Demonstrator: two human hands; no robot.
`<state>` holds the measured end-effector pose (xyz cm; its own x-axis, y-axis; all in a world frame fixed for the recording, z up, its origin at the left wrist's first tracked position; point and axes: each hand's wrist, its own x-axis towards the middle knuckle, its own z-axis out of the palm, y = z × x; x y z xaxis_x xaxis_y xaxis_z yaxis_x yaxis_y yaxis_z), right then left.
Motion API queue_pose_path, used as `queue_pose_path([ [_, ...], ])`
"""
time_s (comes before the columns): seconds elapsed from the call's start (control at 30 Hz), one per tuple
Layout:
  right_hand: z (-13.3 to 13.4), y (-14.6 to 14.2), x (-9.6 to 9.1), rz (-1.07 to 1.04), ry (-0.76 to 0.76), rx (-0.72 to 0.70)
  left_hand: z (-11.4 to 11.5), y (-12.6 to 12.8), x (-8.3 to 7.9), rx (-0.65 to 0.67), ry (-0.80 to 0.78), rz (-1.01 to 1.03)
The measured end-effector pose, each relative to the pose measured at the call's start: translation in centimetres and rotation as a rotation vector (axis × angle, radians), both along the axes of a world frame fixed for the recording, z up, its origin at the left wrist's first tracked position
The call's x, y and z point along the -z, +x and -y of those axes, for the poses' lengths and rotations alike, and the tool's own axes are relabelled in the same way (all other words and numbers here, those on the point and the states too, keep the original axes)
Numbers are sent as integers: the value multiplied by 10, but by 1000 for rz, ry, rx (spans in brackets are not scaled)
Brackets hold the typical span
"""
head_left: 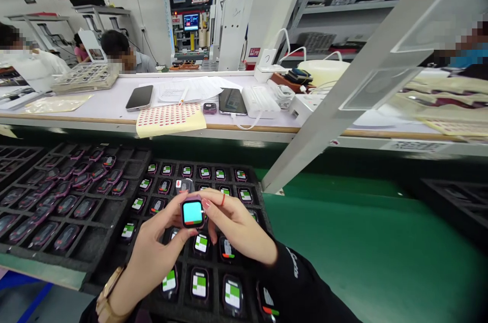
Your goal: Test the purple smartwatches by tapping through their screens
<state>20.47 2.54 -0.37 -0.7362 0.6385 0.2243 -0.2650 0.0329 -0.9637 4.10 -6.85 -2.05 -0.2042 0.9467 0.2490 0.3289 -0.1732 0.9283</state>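
— Over the black foam tray (267, 221), what sits between the two hands?

— One smartwatch body (192, 213), screen lit cyan with a red-and-green bar, held face up. The left hand (156, 244) has its grip clamped on the watch's left edge; the right hand (236, 224) pinches the right edge and top, so both grips are closed on it.

— What lies under them?

— Rows of lit watch bodies (199, 285) in the tray's pockets, white-and-green screens mostly, just below the wrists. A second tray (114, 206) to the left touches it and holds dark, unlit watch bodies (66, 204).

— Anything crowding the hands?

— A slanted grey frame post (343, 94) rises to the right, well apart from them. Green conveyor belt (362, 241) runs beside the tray.

— And beyond?

— A white surface (114, 104) carrying a sheet of red dot stickers (170, 119), two phones (140, 97), papers (190, 89) and a white keyboard (260, 101). Other people (122, 54) sit behind it.
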Motion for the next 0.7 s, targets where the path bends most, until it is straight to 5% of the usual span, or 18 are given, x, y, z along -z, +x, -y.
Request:
queue_pose_path([
  [0.27,-3,1,-1,-54,20,67,-11,3,-7,-2,16,29],
  [0.47,-2,19,-20,-87,236,549,-19,11,-7,-23,41,215],
  [0.7,13,69,-32,-92,466,1007,-25,9,4,111,-21,382],
])
